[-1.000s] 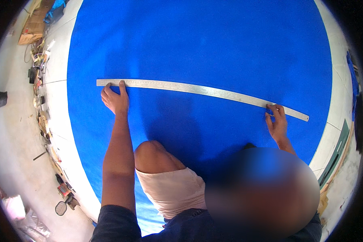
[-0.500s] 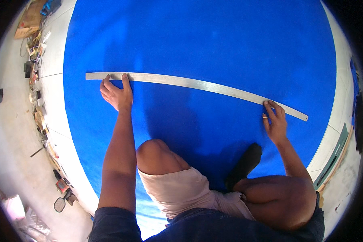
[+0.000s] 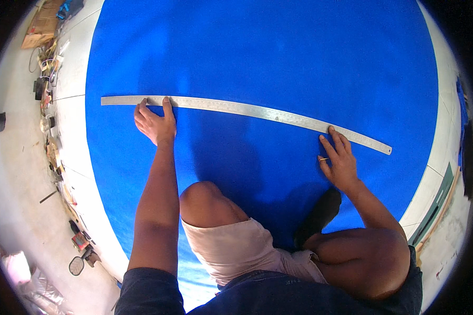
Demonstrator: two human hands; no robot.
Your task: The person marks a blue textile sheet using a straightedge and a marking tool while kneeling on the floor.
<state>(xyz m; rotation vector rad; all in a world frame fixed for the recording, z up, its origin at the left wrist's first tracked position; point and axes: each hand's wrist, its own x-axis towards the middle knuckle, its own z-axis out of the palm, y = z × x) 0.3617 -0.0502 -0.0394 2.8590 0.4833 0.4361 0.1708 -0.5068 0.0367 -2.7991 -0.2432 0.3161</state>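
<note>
A long steel ruler (image 3: pixel 236 107) lies across a blue sheet (image 3: pixel 278 47), its far right end carrying a small hole. My left hand (image 3: pixel 156 124) has thumb and fingers spread, the tips pressing on the ruler near its left end. Toward the other end, my right hand (image 3: pixel 340 160) touches the ruler's near edge with stretched fingertips. A thin yellowish bit (image 3: pixel 324 159) shows by the right thumb; whether it is held or worn I cannot tell.
My bent knees and a dark-socked foot (image 3: pixel 320 212) rest on the sheet's near side. Along the left, tools and clutter (image 3: pixel 51 136) line the pale floor, with a cardboard box (image 3: pixel 39 26) farther back. A dark green strip (image 3: pixel 433 202) lies at the right.
The ruler has slid a little to the left. My right hand has shifted left, away from the ruler's right end; my left hand has barely moved.
</note>
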